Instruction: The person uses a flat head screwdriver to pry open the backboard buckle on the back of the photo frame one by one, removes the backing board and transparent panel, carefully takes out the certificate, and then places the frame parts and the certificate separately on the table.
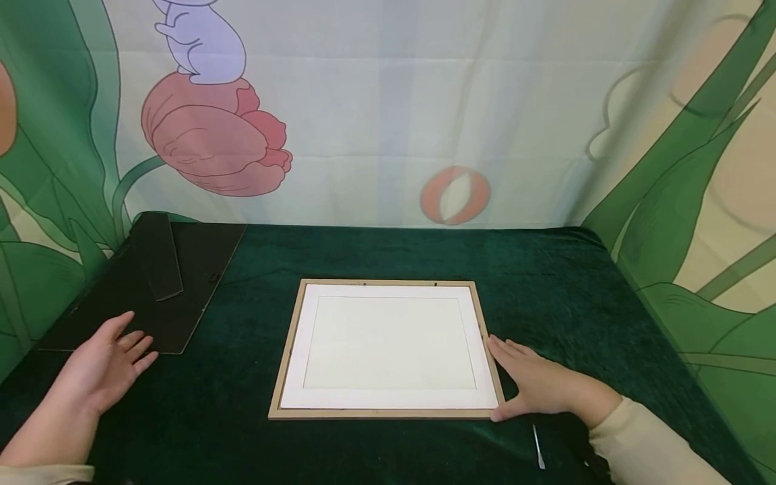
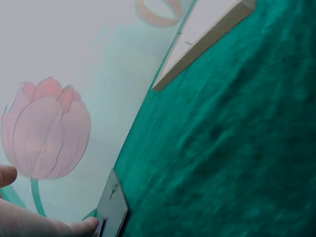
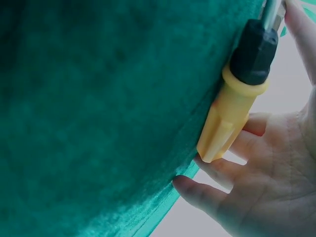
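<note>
A light wooden picture frame (image 1: 388, 414) lies flat in front of me, holding a white mat board (image 1: 388, 343). My right hand (image 1: 536, 380) touches the frame's right side, its fingers along the edge and the thumb at the near corner. Over the near part of a black backing board (image 1: 182, 323) is my left hand (image 1: 106, 367), palm turned up, fingers spread and holding nothing. The board's easel leg (image 1: 159, 259) shows on top. Close to my right hand lies a screwdriver with a yellow and black handle (image 3: 224, 118); in the head view only its metal shaft (image 1: 538, 450) stands out.
Dark green velvety cloth (image 1: 242, 438) covers the table. Behind it hangs a pale curtain (image 1: 364, 135) printed with a tulip, a ball and leaves, with more printed cloth at both sides. Small dark tabs (image 1: 436, 284) sit on the frame's inner edge.
</note>
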Motion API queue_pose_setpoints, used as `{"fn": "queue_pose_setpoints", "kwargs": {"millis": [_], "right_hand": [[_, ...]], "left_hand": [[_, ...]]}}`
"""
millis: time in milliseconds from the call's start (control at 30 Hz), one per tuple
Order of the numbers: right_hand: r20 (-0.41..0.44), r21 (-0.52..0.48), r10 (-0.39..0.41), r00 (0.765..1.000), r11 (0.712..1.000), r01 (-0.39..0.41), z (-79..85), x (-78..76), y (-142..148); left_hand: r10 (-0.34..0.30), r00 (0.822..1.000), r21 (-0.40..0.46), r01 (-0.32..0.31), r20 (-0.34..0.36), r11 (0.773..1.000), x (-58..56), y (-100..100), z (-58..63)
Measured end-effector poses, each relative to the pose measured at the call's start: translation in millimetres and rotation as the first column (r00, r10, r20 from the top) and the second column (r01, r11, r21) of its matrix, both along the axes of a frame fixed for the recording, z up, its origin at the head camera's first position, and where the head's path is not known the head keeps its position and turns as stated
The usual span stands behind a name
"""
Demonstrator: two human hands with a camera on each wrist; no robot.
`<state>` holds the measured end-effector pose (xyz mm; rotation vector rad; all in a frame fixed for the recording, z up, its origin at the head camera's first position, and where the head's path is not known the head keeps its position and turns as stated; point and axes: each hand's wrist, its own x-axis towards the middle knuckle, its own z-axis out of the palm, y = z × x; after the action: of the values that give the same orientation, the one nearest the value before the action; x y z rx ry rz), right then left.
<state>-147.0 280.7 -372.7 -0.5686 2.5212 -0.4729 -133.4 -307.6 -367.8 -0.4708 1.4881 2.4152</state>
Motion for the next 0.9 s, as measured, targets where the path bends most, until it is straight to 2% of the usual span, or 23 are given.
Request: {"fn": "queue_pose_setpoints", "kwargs": {"millis": [67, 100, 133, 167, 200, 233, 267, 333, 367, 433, 467, 500, 567, 667, 767, 833, 900], "right_hand": [[0.0, -0.002, 0.002, 1.0, 1.0, -0.002, -0.1, -0.2, 0], [0.0, -0.002, 0.003, 1.0, 1.0, -0.003, -0.2, -0.3, 0], [0.0, -0.002, 0.005, 1.0, 1.0, -0.005, -0.2, -0.2, 0], [0.001, -0.002, 0.004, 1.0, 1.0, -0.004, -0.2, -0.2, 0], [0.001, -0.001, 0.004, 1.0, 1.0, -0.004, -0.1, -0.1, 0], [0.001, 0.0, 0.003, 1.0, 1.0, -0.003, 0.0, 0.0, 0], [0.0, 0.003, 0.003, 1.0, 1.0, -0.003, 0.1, 0.1, 0], [0.0, 0.005, 0.001, 1.0, 1.0, -0.001, 0.3, 0.3, 0], [0.0, 0.005, 0.0, 1.0, 1.0, 0.0, 0.5, 0.3, -1], [-0.002, 0.006, 0.001, 1.0, 1.0, -0.001, 0.9, 0.7, -1], [-0.003, 0.007, 0.001, 1.0, 1.0, -0.001, 1.1, 0.9, -1], [-0.004, 0.008, 0.003, 1.0, 1.0, -0.003, 1.3, 0.9, -1], [-0.007, 0.012, 0.005, 1.0, 1.0, -0.005, 1.5, 1.0, -2], [-0.005, 0.02, 0.004, 1.0, 1.0, -0.004, 2.2, 1.1, -2], [-0.002, 0.023, 0.0, 1.0, 1.0, 0.0, 2.7, 1.3, -3], [-0.003, 0.025, -0.003, 1.0, 1.0, 0.003, 2.7, 1.6, -3], [-0.003, 0.024, -0.003, 1.0, 1.0, 0.003, 2.3, 1.7, -3]], "left_hand": [[-0.085, 0.996, -0.106, 0.08, -0.037, 0.991, 0.3, 10, 0.5], [-0.135, 0.989, -0.172, 0.124, -0.054, 0.977, 0.7, 16, 1.0], [-0.188, 0.98, -0.241, 0.168, -0.065, 0.956, 0.8, 21, 1.6], [-0.248, 0.966, -0.323, 0.212, -0.074, 0.922, 1.1, 27, 2.3], [-0.307, 0.949, -0.406, 0.252, -0.075, 0.879, 1.3, 34, 3.2], [-0.364, 0.929, -0.492, 0.287, -0.065, 0.822, 1.6, 41, 4.0], [-0.419, 0.907, -0.579, 0.319, -0.042, 0.75, 2.4, 48, 4.7], [-0.508, 0.861, -0.725, 0.356, 0.009, 0.59, 3.7, 64, 5.0], [-0.542, 0.839, -0.788, 0.359, 0.038, 0.5, 4.9, 71, 4.5], [-0.591, 0.802, -0.873, 0.347, 0.087, 0.344, 7.5, 87, 3.2], [-0.613, 0.784, -0.9, 0.334, 0.101, 0.279, 9.0, 93, 2.1], [-0.634, 0.766, -0.921, 0.316, 0.107, 0.227, 10.7, 99, 1.0], [-0.679, 0.726, -0.953, 0.269, 0.106, 0.138, 14.9, 111, -0.8], [-0.751, 0.654, -0.979, 0.2, 0.098, 0.047, 22.1, 129, -1.3], [-0.82, 0.564, -0.991, 0.135, 0.096, -0.023, 26.5, 144, -2.1], [-0.857, 0.507, -0.993, 0.114, 0.093, -0.04, 25.9, 152, -3.5], [-0.882, 0.464, -0.995, 0.082, 0.086, -0.054, 23.8, 156, -5.5]]}}
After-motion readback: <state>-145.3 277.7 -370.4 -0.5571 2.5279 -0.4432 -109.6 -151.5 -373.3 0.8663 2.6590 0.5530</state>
